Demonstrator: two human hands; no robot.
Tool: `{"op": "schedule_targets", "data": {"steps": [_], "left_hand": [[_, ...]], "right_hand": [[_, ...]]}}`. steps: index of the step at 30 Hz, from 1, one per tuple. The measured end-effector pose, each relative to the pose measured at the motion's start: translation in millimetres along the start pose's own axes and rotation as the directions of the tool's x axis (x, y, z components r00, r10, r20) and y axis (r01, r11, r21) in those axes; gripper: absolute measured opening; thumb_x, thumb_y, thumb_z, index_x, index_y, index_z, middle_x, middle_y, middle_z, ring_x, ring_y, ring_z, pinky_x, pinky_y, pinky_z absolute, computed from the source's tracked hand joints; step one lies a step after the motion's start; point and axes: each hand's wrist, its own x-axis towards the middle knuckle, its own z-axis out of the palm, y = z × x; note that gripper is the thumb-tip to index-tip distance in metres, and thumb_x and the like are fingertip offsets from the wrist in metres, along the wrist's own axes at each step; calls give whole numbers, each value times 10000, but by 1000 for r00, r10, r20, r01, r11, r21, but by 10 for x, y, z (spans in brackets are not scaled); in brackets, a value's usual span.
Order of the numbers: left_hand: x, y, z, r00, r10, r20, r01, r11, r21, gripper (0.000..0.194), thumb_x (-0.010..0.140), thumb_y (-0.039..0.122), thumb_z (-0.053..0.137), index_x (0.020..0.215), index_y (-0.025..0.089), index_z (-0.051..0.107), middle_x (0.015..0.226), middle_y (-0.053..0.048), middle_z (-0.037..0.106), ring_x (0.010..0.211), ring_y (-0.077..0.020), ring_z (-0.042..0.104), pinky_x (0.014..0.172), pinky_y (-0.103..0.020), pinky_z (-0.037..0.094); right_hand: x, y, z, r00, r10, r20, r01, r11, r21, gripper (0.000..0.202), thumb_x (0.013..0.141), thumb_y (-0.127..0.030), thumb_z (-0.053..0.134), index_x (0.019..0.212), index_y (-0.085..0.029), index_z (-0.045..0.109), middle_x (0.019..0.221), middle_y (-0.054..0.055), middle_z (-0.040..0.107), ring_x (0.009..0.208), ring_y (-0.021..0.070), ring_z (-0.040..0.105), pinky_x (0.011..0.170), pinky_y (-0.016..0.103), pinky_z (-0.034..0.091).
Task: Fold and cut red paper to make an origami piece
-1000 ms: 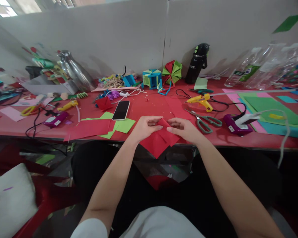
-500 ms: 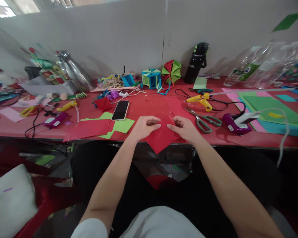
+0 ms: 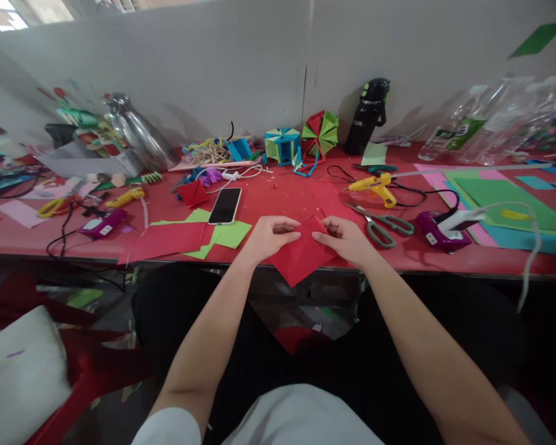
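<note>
A red sheet of paper (image 3: pixel 299 256) is held between my two hands at the front edge of the red table, one corner pointing down past the edge. My left hand (image 3: pixel 274 238) pinches its left side between thumb and fingers. On the opposite side my right hand (image 3: pixel 343 240) grips the paper the same way, thumb on top. Green-handled scissors (image 3: pixel 383 225) lie just right of my right hand. Left of my left hand are a phone (image 3: pixel 225 206), lime green sheets (image 3: pixel 234 235) and another red sheet (image 3: pixel 167 241).
Yellow glue guns (image 3: pixel 374 188) with cords lie on the table, near a purple power socket (image 3: pixel 442 232). Behind stand folded paper models (image 3: pixel 282 147), a black bottle (image 3: pixel 367 117), a steel jug (image 3: pixel 141 133) and clear plastic bottles (image 3: pixel 495 127). Coloured sheets (image 3: pixel 505 201) are stacked at right.
Both hands keep their hold on the red paper in nearly the same place. Only a very slight shift of the view shows.
</note>
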Motion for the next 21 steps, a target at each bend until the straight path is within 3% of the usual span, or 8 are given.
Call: {"op": "schedule_targets", "data": {"steps": [15,21], "left_hand": [[12,-10,34,1000,1,-29,-2,1000,-4,213,754,332,777,863,150,762,889,-71,780,904,-230,731,821,-320,579],[-20,52,50,997,-55,48,55,998,-2,182,753,292,778,876,158,771,904,-70,786,905,-218,735,848,-319,574]], "right_hand": [[2,2,4,1000,12,3,-12,1000,-11,301,742,-435,781,855,-192,643,831,34,690,725,173,628,644,300,501],[-1,-13,8,1000,18,-7,-18,1000,-3,282,819,-485,701,840,-207,657,771,0,639,669,136,570,622,271,447]]}}
